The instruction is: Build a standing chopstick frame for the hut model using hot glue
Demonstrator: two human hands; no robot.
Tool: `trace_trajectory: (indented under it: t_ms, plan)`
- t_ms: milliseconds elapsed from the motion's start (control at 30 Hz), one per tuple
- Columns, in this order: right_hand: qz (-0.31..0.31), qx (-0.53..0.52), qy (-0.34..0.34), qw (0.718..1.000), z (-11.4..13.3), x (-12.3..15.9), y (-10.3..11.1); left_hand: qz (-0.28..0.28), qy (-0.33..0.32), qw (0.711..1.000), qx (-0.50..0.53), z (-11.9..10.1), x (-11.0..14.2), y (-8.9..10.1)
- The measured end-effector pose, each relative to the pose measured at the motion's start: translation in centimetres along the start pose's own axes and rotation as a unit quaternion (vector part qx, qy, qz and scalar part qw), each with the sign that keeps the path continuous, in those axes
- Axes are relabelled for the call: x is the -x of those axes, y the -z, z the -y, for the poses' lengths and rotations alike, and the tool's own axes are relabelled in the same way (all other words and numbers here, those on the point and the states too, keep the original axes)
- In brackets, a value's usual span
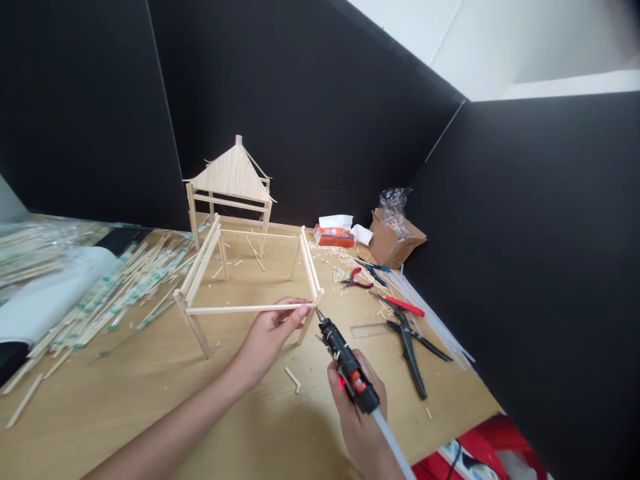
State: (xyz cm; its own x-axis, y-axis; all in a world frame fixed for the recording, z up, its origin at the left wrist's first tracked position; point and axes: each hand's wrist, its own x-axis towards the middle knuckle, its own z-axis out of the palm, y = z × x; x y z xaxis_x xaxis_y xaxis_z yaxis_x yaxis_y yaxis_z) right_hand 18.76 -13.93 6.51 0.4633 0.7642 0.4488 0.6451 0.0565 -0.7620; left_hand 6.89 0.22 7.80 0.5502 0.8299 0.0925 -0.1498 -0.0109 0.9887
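Observation:
An open frame of thin wooden sticks (240,309) stands on legs in front of me. Near its front right corner, my left hand (276,328) pinches the front crossbar stick between thumb and fingers. My right hand (357,407) is wrapped round a black hot glue gun (345,357), whose nozzle points at that same corner. Whether the tip touches the wood is hard to tell. A clear glue stick (393,443) sticks out of the gun's rear, and a small red light glows on its side.
Behind stands a stick model with a slatted roof (225,175). Loose chopsticks (125,293) and wrappers cover the left side. To the right lie pliers (357,279), a large black cutter (410,353), a ruler (370,330), glue sticks (435,313), a tissue box (334,235) and a paper bag (395,240).

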Motion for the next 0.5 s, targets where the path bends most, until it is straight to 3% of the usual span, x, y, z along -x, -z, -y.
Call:
trace_trajectory:
  t_ms: [333,500]
  plan:
    - [-0.054,0.018,0.007,0.998,-0.72,0.29,-0.55,-0.007,0.005,1.0,0.009,0.01,0.15,-0.05]
    - [-0.041,0.025,0.011,0.999,-0.93,0.43,-0.42,-0.004,0.003,1.0,0.0,-0.06,0.07,0.02]
